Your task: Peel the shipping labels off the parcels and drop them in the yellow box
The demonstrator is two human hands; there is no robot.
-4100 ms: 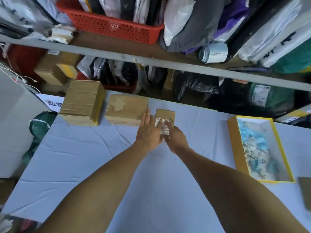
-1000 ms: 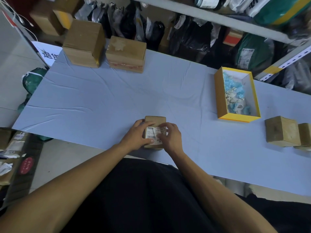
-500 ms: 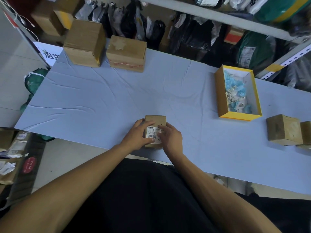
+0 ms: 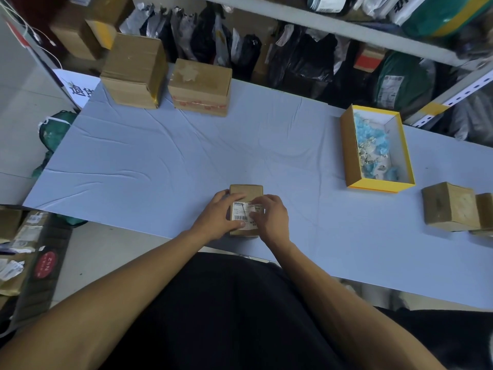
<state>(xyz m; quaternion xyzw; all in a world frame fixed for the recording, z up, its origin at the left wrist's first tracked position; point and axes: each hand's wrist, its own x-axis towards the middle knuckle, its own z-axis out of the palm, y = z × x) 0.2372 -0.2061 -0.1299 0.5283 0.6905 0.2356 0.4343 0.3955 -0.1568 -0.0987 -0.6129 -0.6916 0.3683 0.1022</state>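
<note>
Centrally, at table's near edge: small parcel, brown cardboard, squat rectangular block, matte. On top face: shipping label, white paper, printed barcode and text, creased, right part covered by fingers.

Left hand: curled round parcel's left side, thumb laid on label's lower edge. Right hand: fingers bent, pinching at label's right portion; lifted or flat there, cannot tell.

Beneath: table, pale blue-grey cloth, wrinkled.

Far right: yellow box, open rectangular tray, white inside, holding blue and white crumpled scraps.

Far left: two larger cardboard boxes, taped. Right edge: two more small brown parcels, labels removed.
</note>
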